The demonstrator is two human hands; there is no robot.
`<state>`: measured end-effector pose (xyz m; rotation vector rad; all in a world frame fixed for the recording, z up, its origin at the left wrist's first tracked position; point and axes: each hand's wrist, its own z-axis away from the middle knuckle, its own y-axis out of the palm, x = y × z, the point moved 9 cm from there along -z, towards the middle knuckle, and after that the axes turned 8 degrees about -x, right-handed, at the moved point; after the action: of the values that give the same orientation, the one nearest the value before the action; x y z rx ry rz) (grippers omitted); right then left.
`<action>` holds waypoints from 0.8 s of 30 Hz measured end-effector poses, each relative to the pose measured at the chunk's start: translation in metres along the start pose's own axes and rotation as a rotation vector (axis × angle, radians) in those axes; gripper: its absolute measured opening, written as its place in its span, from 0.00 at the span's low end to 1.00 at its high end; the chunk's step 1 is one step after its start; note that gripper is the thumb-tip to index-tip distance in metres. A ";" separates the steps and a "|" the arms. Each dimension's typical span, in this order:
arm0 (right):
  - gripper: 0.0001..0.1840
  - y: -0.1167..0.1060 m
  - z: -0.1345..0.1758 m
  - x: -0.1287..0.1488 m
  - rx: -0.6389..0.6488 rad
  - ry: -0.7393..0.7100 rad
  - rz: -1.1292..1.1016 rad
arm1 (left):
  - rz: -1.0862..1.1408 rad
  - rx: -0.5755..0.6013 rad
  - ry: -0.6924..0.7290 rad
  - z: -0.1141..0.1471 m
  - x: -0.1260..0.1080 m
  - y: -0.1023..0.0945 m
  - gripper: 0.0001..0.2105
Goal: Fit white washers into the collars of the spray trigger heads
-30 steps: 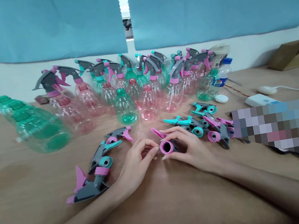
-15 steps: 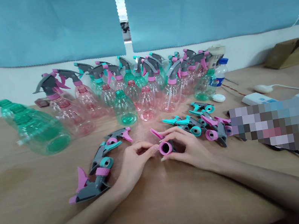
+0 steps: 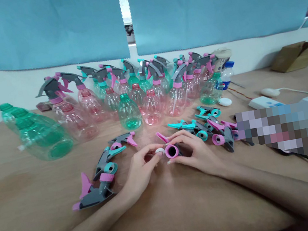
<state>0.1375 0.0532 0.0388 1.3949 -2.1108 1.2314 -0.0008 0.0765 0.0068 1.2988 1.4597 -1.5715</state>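
Observation:
Between thumb and fingers, my left hand [image 3: 143,164] pinches a small white round piece [image 3: 160,152]. My right hand [image 3: 195,150] is closed around a grey and pink trigger spray head [image 3: 172,151], its pink collar facing me with a dark opening inside. The white piece is beside the collar's left edge; whether they touch I cannot tell. Left of my left hand lie several loose spray heads, the closest a pink and grey spray head [image 3: 94,194]. More spray heads, such as a teal one [image 3: 201,135], lie beyond my right hand.
Clear pink and green bottles, many topped with spray heads, stand across the back, including a green bottle [image 3: 129,111]. Several green bottles [image 3: 46,135] are at left. A power strip [image 3: 265,102], a blurred-out object, a cardboard box [image 3: 297,56] and a blue-capped bottle [image 3: 227,75] are at right.
The white piece in my left hand now shows, the fingers having turned slightly and drawn a little away from the collar. My right hand still holds the spray head in nearly the same place.

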 end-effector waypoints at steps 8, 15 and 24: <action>0.15 0.002 0.001 -0.006 0.009 0.013 -0.004 | 0.089 -0.080 0.037 -0.001 -0.007 -0.007 0.11; 0.14 0.003 0.003 -0.003 0.022 0.002 -0.007 | 0.021 -0.106 0.147 0.013 -0.023 -0.007 0.06; 0.15 0.008 0.007 0.013 0.040 -0.042 -0.072 | -0.253 -0.108 0.322 0.022 -0.038 -0.002 0.05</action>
<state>0.1259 0.0410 0.0397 1.5130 -2.0545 1.2324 0.0044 0.0494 0.0407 1.3949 1.9459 -1.4593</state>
